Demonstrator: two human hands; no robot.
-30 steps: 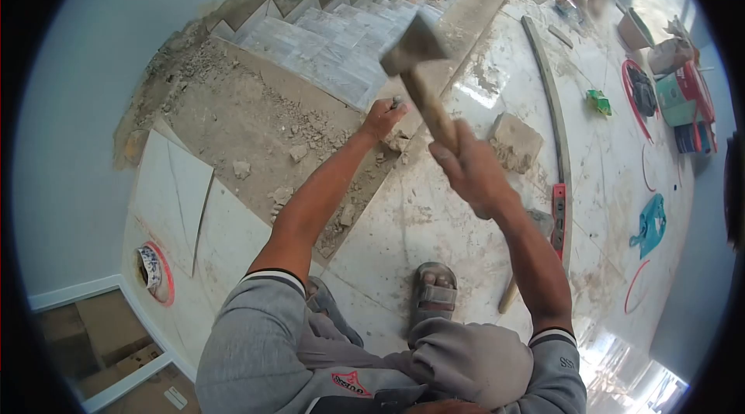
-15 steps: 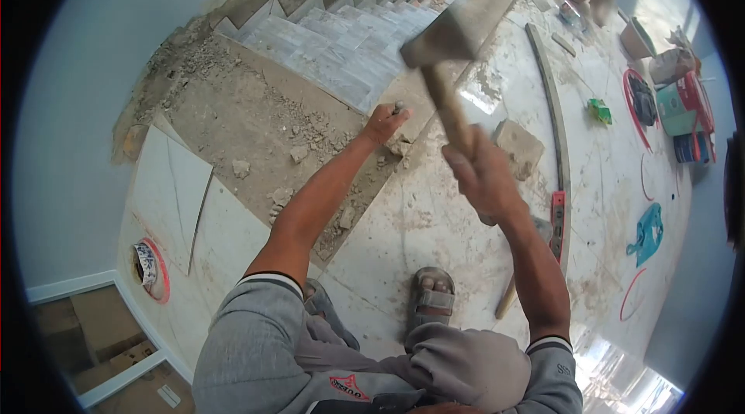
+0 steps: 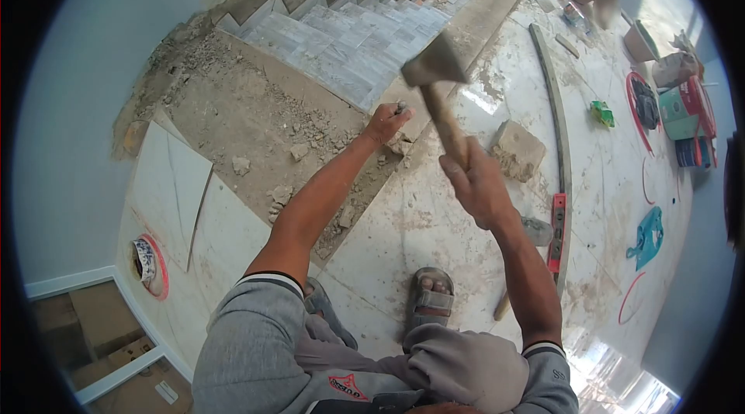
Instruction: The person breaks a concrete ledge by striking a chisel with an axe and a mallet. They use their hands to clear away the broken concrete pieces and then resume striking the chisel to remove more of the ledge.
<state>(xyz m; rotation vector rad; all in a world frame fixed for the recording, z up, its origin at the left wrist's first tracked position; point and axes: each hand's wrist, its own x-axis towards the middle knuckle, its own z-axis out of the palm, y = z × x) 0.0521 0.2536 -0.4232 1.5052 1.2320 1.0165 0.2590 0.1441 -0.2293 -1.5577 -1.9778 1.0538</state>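
My left hand (image 3: 382,124) is closed around a chisel (image 3: 400,107); only its metal top shows above the fist, and its lower end is hidden. It stands at the broken mortar edge beside the stair landing. My right hand (image 3: 481,185) grips the wooden handle of a hammer (image 3: 436,65), whose broad metal head hangs in the air just above and to the right of the chisel. A lump of broken concrete (image 3: 518,152) lies on the floor right of the hammer handle. Crumbled mortar (image 3: 264,119) covers the rough strip left of my left hand.
Tiled stairs (image 3: 334,45) descend beyond the landing. A long straight bar (image 3: 552,103) and a red spirit level (image 3: 557,232) lie on the right. A loose tile (image 3: 171,189) rests at left near a round floor hole (image 3: 147,263). Buckets (image 3: 639,41) stand at far right.
The hammer head has come down a little toward the chisel, and my right hand has lowered slightly with it. My left hand stays in place with the chisel.
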